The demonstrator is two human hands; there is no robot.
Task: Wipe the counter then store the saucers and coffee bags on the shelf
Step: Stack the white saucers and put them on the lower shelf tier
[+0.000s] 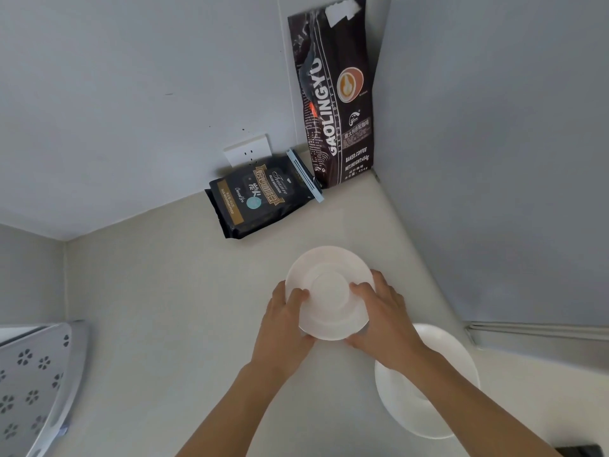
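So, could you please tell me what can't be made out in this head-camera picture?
- Second saucer: partly covered by the right forearm.
- Perforated metal rack: cut off by the left edge.
- Small print on the lying coffee bag: too small to read.
- Whether the held saucer touches the counter: cannot tell.
- Dark object: cut off at the bottom edge.

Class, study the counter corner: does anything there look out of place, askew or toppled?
Yes. The smaller coffee bag lies flat on its back against the wall, its clipped top pointing sideways, while the tall coffee bag stands upright in the corner. The saucer held by the left hand and right hand looks intact.
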